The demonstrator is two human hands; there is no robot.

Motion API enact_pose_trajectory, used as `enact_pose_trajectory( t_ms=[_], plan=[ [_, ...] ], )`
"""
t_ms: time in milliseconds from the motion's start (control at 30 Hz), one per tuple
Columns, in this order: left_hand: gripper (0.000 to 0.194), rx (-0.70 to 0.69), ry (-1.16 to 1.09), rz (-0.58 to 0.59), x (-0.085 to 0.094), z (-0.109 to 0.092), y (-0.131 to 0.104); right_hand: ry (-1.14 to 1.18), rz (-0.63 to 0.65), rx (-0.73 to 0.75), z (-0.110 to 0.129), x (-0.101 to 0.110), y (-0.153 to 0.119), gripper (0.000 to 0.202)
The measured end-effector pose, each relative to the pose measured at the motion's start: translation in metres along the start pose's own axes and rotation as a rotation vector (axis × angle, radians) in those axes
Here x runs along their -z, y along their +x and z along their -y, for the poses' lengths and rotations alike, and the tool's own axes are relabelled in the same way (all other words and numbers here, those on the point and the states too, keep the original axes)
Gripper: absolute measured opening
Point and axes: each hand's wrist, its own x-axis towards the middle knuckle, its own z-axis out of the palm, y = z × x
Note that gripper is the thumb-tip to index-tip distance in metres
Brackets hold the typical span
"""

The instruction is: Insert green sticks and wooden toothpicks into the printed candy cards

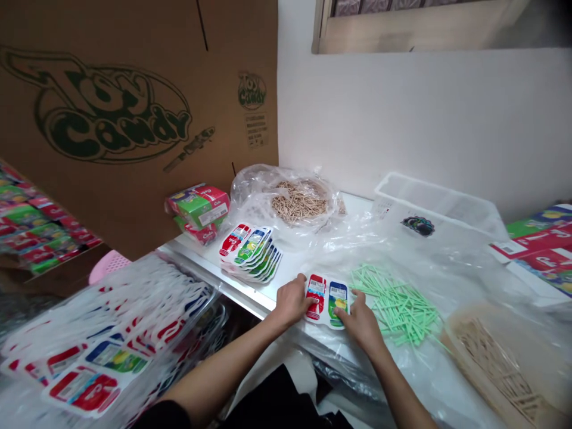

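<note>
Between my two hands is a white-edged candy pack [327,298] printed with a red can and a blue-green can. My left hand [292,301] grips its left edge, thumb on the red side. On the right edge, my right hand [360,319] pinches it with the thumb over the blue-green can. Just right of it lies a loose heap of light green sticks [397,304] on clear plastic. A fanned stack of similar packs [252,253] sits on the table to the left of my hands.
Behind the stack are an open plastic bag of beige sticks [299,202] and small candy boxes [201,208]. A clear bin [438,217] stands back right; a tub of beige sticks [496,363] is front right. Many packs [102,357] fill the lower left, beneath a large cardboard box [147,196].
</note>
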Motion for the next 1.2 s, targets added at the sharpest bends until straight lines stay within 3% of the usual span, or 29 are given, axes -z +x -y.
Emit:
enact_pose_trajectory(
  t_ms=[67,133,233,267,333,400,433,567,667,800,900,1067,1200],
  plan=[
    [0.03,-0.011,-0.032,-0.035,0.001,0.004,-0.001,0.198,-0.022,0.005,-0.006,-0.001,-0.001,0.064],
    [0.03,-0.027,-0.11,-0.144,0.005,0.005,-0.002,0.444,0.002,0.044,-0.012,0.003,-0.003,0.056],
    [0.057,-0.004,-0.462,-0.311,0.016,-0.004,0.001,0.777,0.082,0.129,-0.014,0.013,-0.009,0.048],
    [0.065,0.022,-0.635,-0.279,0.02,-0.009,0.002,0.86,0.113,0.147,-0.013,0.017,-0.011,0.047],
    [0.067,0.058,-0.973,-0.036,0.027,-0.021,0.004,0.97,0.173,0.165,-0.011,0.023,-0.016,0.045],
    [0.052,0.064,-1.213,0.227,0.03,-0.034,0.003,1.011,0.234,0.169,-0.01,0.028,-0.02,0.041],
    [0.042,0.073,-1.282,0.29,0.029,-0.04,0.001,1.012,0.254,0.171,-0.009,0.03,-0.022,0.038],
    [0.013,0.21,-1.403,0.194,0.017,-0.064,-0.014,0.975,0.303,0.196,-0.009,0.032,-0.031,0.029],
    [0.02,0.204,-1.495,0.229,0.007,-0.075,-0.024,0.942,0.306,0.203,-0.007,0.028,-0.038,0.028],
    [0.03,0.166,-1.426,0.394,-0.002,-0.076,-0.027,0.785,0.268,0.21,-0.008,0.029,-0.047,0.031],
    [0.031,0.179,-1.322,0.46,-0.004,-0.071,-0.022,0.455,0.223,0.296,-0.021,0.05,-0.046,0.031],
    [0.035,0.225,-1.257,0.296,-0.003,-0.063,-0.01,-0.201,-0.016,0.228,-0.053,0.104,-0.017,0.027],
    [0.035,0.247,-1.281,0.192,-0.006,-0.061,-0.004,-0.429,-0.04,0.236,-0.046,0.102,0.018,0.02]
  ],
)
